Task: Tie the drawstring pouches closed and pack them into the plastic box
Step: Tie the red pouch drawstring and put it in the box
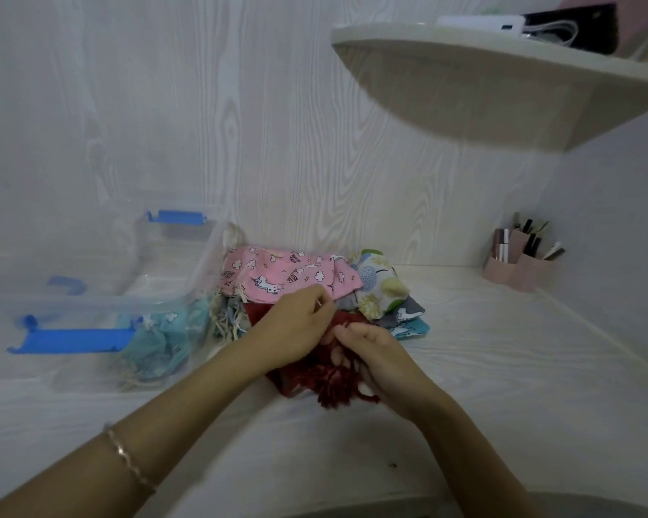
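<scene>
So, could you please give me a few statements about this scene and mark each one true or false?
1. The left hand and the right hand both hold the dark red pouch. True.
2. The plastic box is empty. False: teal pouches already lie in it.
3. A pink unicorn-print pouch lies behind the hands. True.
4. The box's latches are red. False: they are blue.
5. The pink organiser stands left of the box. False: it stands at the far right.
</scene>
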Action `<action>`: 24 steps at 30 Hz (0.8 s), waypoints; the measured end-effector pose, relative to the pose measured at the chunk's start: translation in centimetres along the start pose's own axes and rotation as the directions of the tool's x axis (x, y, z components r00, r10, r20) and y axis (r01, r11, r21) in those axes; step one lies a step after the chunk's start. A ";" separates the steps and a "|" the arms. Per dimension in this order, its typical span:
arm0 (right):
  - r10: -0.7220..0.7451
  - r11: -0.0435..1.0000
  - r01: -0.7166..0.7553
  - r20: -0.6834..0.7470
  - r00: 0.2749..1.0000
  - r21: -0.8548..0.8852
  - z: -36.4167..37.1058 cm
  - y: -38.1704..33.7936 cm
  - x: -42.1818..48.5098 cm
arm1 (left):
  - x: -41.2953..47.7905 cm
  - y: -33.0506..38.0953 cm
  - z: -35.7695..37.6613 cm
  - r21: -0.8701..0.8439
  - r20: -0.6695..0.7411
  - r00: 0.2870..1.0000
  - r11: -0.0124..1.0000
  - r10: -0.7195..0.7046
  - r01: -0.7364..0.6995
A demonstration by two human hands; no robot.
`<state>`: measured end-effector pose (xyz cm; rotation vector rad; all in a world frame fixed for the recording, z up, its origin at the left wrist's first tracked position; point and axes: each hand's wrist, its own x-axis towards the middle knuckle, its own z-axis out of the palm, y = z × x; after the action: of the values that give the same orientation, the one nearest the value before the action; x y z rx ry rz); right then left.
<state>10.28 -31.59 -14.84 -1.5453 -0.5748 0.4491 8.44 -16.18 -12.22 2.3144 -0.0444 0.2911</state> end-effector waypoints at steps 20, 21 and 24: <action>-0.053 0.988 0.039 -0.091 0.994 -0.147 -0.2 0.9 -0.2 | -2.2 -2.5 0.3 -0.096 0.188 0.948 0.965 0.257 -0.243; -0.053 0.989 0.038 -0.107 0.993 -0.141 -0.1 0.9 -0.2 | -2.4 -2.3 0.4 -0.072 0.170 0.950 0.965 0.262 -0.254; -0.035 0.998 0.026 -0.177 0.984 -0.052 0.2 1.2 0.0 | -2.9 -1.8 0.9 -0.066 0.061 0.980 0.981 0.189 -0.185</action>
<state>10.28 -31.41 -16.07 -1.6034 -0.4732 0.2720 5.98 -15.73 -14.77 2.2632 -0.3016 0.3027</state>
